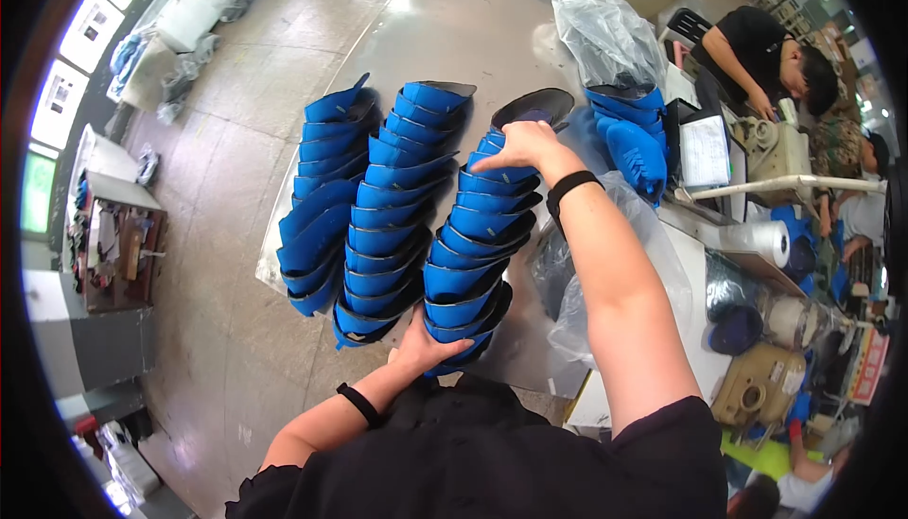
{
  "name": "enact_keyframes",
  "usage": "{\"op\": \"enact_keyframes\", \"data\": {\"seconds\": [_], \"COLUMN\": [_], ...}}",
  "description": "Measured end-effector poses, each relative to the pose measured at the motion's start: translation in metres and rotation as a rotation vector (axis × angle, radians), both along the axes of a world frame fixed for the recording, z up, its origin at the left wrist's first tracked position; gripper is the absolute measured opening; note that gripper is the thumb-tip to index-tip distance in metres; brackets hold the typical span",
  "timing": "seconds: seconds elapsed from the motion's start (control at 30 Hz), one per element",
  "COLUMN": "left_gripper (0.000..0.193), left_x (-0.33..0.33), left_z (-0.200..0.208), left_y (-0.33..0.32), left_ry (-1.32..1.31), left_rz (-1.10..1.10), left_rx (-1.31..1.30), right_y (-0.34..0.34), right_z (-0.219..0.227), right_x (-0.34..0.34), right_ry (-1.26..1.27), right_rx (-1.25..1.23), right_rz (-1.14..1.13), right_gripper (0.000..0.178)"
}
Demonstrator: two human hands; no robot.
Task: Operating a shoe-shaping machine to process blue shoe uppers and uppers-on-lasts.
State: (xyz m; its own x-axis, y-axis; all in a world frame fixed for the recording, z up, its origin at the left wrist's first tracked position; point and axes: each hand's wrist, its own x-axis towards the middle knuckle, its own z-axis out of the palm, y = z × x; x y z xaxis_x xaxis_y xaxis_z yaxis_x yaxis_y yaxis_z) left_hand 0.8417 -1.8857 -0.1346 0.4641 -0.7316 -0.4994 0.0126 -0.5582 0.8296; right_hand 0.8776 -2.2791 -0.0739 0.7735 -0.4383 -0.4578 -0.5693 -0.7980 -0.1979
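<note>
Three long rows of nested blue curved pieces with dark linings, which look like shoe uppers, lie on a metal-topped table point(454, 18). My right hand point(526, 147) grips the far end of the right row point(473, 245), thumb on its left side and fingers over the far side. At the near end of that same row, my left hand point(422, 345) holds the last pieces, its thumb across the front and the other fingers partly hidden. The middle row point(392, 207) touches or nearly touches the right one. To its left lies the shorter left row point(317, 226).
Beyond my right arm are more blue pieces point(636, 155) and a clear plastic bag point(605, 32). Another plastic sheet point(577, 316) lies beside my right forearm. At the right, a person point(757, 56) works by a sewing machine point(780, 146). A white roll point(761, 243) stands nearby.
</note>
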Motion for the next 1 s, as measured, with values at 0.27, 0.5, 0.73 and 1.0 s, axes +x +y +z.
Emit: {"op": "enact_keyframes", "data": {"seconds": [0.27,0.5,0.73,1.0], "left_gripper": [0.107,0.099,0.109,0.117], "left_x": [0.034,0.032,0.006,-0.095], "left_z": [-0.025,-0.022,0.045,0.068], "left_y": [0.011,0.033,0.033,0.128], "left_ry": [0.139,0.364,0.01,0.097], "left_rz": [-0.093,-0.092,-0.254,-0.962], "left_rx": [-0.224,-0.227,-0.652,-0.862], "right_y": [0.05,0.113,0.261,0.579], "right_z": [-0.014,0.029,0.229,0.264], "right_x": [-0.018,-0.07,-0.147,-0.321], "right_ry": [0.082,-0.182,-0.682,-0.578], "right_rx": [-0.02,-0.09,-0.668,-1.249], "right_rz": [-0.195,-0.318,-0.346,-0.915], "right_gripper": [0.086,0.081,0.056,0.053]}}
